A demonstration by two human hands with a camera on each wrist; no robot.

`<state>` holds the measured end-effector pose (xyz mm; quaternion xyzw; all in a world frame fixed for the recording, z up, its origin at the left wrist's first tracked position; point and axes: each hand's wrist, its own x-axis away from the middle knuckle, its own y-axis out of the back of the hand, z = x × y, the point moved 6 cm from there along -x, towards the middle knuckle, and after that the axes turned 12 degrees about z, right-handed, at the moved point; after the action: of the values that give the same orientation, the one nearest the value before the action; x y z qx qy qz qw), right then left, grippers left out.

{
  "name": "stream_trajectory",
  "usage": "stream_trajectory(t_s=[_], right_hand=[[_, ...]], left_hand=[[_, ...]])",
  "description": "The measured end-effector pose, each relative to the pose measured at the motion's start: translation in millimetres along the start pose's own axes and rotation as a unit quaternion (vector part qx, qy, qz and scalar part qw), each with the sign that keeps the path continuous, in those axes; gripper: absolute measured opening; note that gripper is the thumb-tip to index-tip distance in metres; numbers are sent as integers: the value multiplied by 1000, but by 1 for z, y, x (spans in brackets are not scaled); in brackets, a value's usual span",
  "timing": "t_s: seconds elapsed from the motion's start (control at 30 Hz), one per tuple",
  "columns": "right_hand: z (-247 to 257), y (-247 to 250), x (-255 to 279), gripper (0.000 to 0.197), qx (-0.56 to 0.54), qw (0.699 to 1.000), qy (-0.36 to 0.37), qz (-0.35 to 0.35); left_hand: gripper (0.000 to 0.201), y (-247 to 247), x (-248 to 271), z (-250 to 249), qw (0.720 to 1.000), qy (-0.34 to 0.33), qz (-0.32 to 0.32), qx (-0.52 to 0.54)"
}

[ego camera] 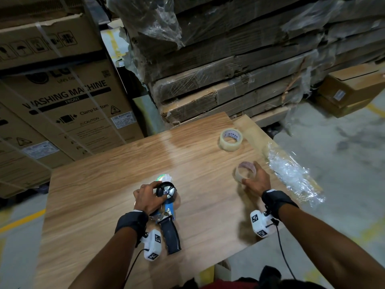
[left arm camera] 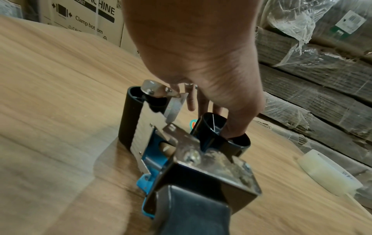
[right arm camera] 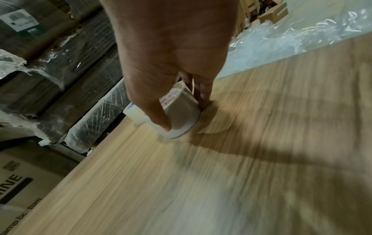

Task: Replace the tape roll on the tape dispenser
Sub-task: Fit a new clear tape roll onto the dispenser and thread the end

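Observation:
A tape dispenser [ego camera: 166, 215] with a blue frame and black handle lies on the wooden table [ego camera: 125, 174]. Its black hub [ego camera: 165, 190] carries no roll. My left hand [ego camera: 149, 197] grips the dispenser at the hub; in the left wrist view the thumb of my left hand [left arm camera: 197, 63] presses on the hub [left arm camera: 219, 133] and the fingers reach past it. My right hand [ego camera: 257, 180] pinches a used-up tape core [ego camera: 244, 171] that stands on the table to the right; its inside shows red print [right arm camera: 169, 100]. A full clear tape roll [ego camera: 231, 139] sits farther back.
Crumpled plastic wrap [ego camera: 291, 176] lies along the table's right edge. Stacked flat cartons in film [ego camera: 229, 69] rise just behind the table. Washing machine boxes [ego camera: 62, 111] stand to the left. Concrete floor lies to the right.

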<state>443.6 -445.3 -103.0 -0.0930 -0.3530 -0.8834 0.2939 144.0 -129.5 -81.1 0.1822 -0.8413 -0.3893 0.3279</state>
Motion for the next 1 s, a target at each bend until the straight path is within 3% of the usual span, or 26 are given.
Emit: stream_trajectory(t_s=[0.07,0.13,0.2,0.33,0.47,0.57,0.63,0.73,0.87,1.0], right_hand=[[5,1,1,78,14,1000,15,-5],[13,-1,3,96,30,999,29,-9],[25,-6,4,98,62,997,44,-16],[67,-22,18,81,140,979,144,-31],[105,-70,36,49,109,969,200,98],[111,-123,53,38,54,952,132,269],[112,-158,69,48,43,926,87,365],[107,-199,94,54,22,882,21,471],[98,-231,115,65,58,846,-23,530],[95,-251,125,68,39,859,-45,509]], left_hand=[[76,0,2,-3,1000,7,0,-10],[76,2,5,-5,1000,8,-3,-13],[74,5,7,-5,1000,6,-10,-3],[68,14,15,-4,999,-5,-34,35],[62,21,26,11,992,-26,-67,101],[52,24,36,25,984,-13,-95,150],[43,25,42,34,980,-5,-115,161],[47,21,50,51,975,11,-117,189],[39,11,59,72,966,28,-113,231],[32,-2,69,83,964,24,-94,249]])
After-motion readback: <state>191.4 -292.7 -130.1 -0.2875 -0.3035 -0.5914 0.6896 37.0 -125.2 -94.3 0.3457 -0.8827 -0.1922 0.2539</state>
